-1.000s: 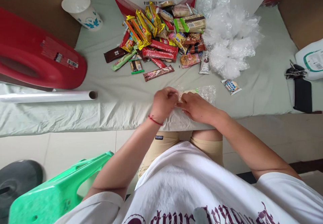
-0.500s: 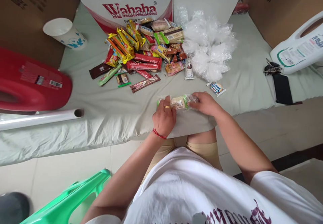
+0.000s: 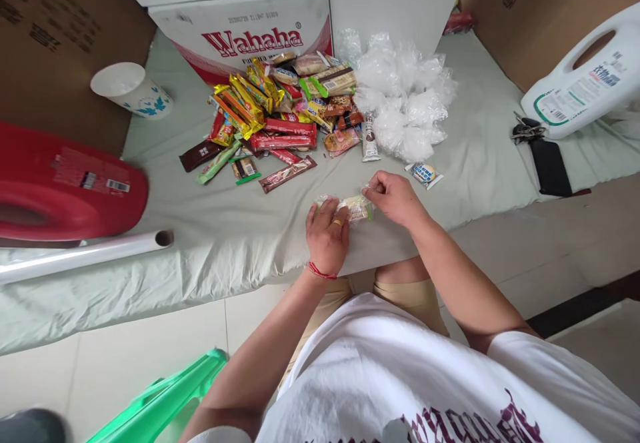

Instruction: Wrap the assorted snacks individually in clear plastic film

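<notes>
A small packaged snack bar [image 3: 356,208] with green ends lies near the front edge of the cloth, wrapped in clear plastic film. My left hand [image 3: 327,231] presses its fingers over the left end and holds it down. At the right end, my right hand [image 3: 396,195] pinches the film [image 3: 367,193] between thumb and fingers. Just beyond the hands is a heap of mixed snacks [image 3: 285,133], with bunched clear plastic-wrapped bundles [image 3: 403,93] to its right. A single round snack packet [image 3: 424,174] rests near my right hand.
A white Wahaha box [image 3: 255,33] stands behind the heap. To the left are a paper cup [image 3: 133,90], a red jug [image 3: 75,183] and a roll of film [image 3: 95,253]. On the right are a white jug [image 3: 585,80], keys [image 3: 527,128] and a black phone-like object [image 3: 551,168].
My right hand has lifted its fingers and drawn film inward over the bar's right end. My left fingers have spread out more over the left end. The view has tilted slightly.
</notes>
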### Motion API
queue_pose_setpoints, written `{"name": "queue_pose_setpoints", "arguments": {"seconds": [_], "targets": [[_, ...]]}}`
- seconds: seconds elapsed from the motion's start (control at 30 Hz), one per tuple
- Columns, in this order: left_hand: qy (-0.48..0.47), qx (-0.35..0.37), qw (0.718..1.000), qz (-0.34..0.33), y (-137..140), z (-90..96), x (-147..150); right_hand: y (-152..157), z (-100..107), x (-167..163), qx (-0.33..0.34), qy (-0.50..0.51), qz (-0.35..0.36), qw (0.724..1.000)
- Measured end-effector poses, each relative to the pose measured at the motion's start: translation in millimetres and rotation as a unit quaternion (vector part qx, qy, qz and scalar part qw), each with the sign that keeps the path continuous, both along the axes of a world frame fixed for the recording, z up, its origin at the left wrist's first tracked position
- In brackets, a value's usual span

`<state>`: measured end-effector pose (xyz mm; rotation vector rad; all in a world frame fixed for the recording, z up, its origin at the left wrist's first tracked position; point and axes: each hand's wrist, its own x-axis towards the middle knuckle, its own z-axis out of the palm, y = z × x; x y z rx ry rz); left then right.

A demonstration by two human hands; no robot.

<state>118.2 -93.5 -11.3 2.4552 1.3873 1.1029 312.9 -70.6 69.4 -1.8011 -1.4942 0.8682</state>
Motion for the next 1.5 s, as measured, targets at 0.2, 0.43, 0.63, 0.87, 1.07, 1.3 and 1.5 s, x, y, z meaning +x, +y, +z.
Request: {"name": "queue_pose_setpoints", "arguments": {"seconds": [0.2, 0.43, 0.63, 0.87, 1.07, 1.3, 1.5], "targets": [[-0.038, 0.027, 0.994, -0.096, -3, -10.1, -3, -3, -8, -31, 0.014, -0.014, 0.008, 1.000], [-0.210, -0.080, 0.969, -0.099, -4, 15.3, -28, -24, -12, -62, 0.027, -0.242, 0.164, 0.956], [-0.003, -0.089, 0.973, -0.213, 16, 23.0, -40, -67, -30, -69, 0.087, -0.264, 0.188, 0.942], [0.161, -0.079, 0.948, -0.264, 31, 18.5, -44, -89, -22, -18, 0.078, 0.067, 0.194, 0.976], [0.149, -0.095, 0.971, -0.162, 55, 19.8, -29, -89, -28, 12, -0.013, 0.237, 0.037, 0.971], [-0.244, -0.389, 0.877, -0.144, 42, 63.7, 29, -73, -28, 23, 0.011, 0.344, -0.050, 0.938], [-0.295, -0.403, 0.842, -0.207, 30, 51.4, 122, -77, -16, 48, 0.040, 0.413, -0.169, 0.894]]}}
